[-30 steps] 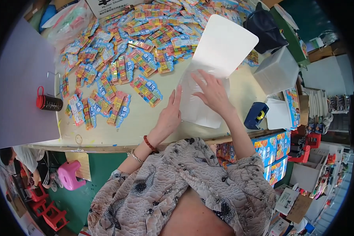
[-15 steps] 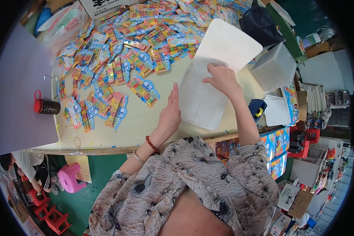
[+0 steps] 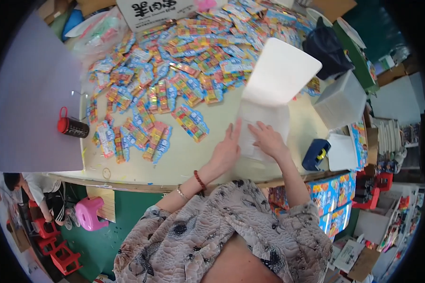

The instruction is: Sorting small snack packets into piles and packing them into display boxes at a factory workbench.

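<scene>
A white folded card sheet (image 3: 264, 113) lies on the table in front of me, its far flap (image 3: 282, 70) tilted up from a crease. My left hand (image 3: 224, 152) rests at the left edge of its near panel, fingers stretched out and holding nothing. On the near panel lies my right hand (image 3: 269, 141), fingers spread and pointing up and left. Left of the sheet, a small blue-and-yellow blister pack (image 3: 190, 122) lies apart from a wide heap of like packs (image 3: 189, 70).
A blue tape dispenser (image 3: 316, 154) and a translucent plastic bin (image 3: 341, 101) stand at right. A black bag (image 3: 327, 49) sits behind. Far left is a dark bottle with a red cap (image 3: 74, 127). A printed carton (image 3: 151, 14) stands at the back. Another person (image 3: 42, 193) is at lower left.
My right hand has slid nearer along the sheet, and its fingers have spread. My left hand stays by the left edge. The whole view has shifted slightly.
</scene>
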Action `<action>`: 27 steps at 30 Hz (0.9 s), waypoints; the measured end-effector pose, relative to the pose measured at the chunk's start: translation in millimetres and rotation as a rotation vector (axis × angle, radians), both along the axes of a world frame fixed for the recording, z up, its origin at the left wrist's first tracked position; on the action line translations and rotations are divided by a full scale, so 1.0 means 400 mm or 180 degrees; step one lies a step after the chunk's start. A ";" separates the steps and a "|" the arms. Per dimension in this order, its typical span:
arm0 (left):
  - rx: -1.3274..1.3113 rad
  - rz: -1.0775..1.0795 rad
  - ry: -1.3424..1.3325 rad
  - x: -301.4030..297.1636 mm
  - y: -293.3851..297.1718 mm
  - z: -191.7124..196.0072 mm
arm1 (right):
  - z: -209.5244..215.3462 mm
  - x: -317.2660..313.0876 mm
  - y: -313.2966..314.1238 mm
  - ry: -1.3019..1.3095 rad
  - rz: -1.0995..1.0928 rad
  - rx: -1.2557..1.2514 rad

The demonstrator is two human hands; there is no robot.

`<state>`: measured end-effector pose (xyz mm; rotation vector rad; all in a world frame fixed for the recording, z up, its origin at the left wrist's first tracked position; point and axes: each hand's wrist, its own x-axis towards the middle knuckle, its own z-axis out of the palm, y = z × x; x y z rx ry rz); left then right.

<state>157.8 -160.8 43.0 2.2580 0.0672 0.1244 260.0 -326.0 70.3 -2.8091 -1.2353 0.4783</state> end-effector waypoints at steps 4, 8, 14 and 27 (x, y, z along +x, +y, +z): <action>-0.0331 -0.0484 0.0098 0.073 -0.035 -0.020 | -0.013 0.031 -0.034 -0.0030 -0.0643 -0.0291; -0.0670 -0.1088 0.0032 0.101 -0.011 0.030 | -0.027 0.065 -0.093 -0.0123 -0.0785 -0.0091; -0.0955 0.0044 -0.0366 0.088 0.217 -0.094 | 0.095 0.037 -0.069 -0.0573 -0.0842 0.0976; 0.0147 0.1009 -0.0998 0.471 0.614 -0.041 | 0.013 0.595 0.457 0.0204 -0.0768 0.1640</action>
